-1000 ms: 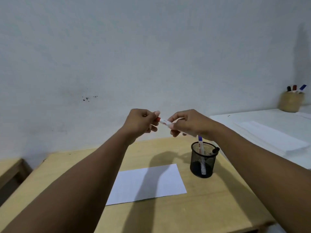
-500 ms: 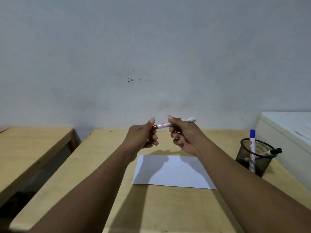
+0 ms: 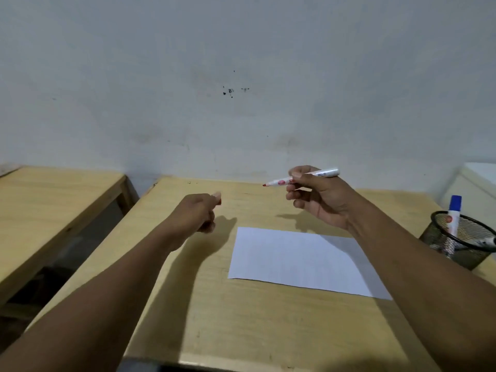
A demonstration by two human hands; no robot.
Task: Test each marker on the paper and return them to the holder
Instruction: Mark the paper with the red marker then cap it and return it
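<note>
My right hand [image 3: 318,198] holds an uncapped red marker [image 3: 322,174] above the far edge of the wooden table [image 3: 255,318], its red tip pointing left. My left hand [image 3: 197,214] is closed around the marker's red cap [image 3: 219,202], only a sliver of which shows, and hovers left of a blank white sheet of paper [image 3: 295,259]. A black mesh holder [image 3: 460,241] stands at the right edge of the table with a blue-capped marker [image 3: 454,214] upright in it and a black-capped marker [image 3: 485,241] leaning on its rim.
A second wooden table [image 3: 53,205] stands to the left across a narrow gap. A white surface [image 3: 480,178] rises at the far right behind the holder. A grey wall closes off the back.
The cap has come off the red marker: my left hand drew away to the left with it, my right hand moved right with the bare-tipped marker. The view swung left and down.
</note>
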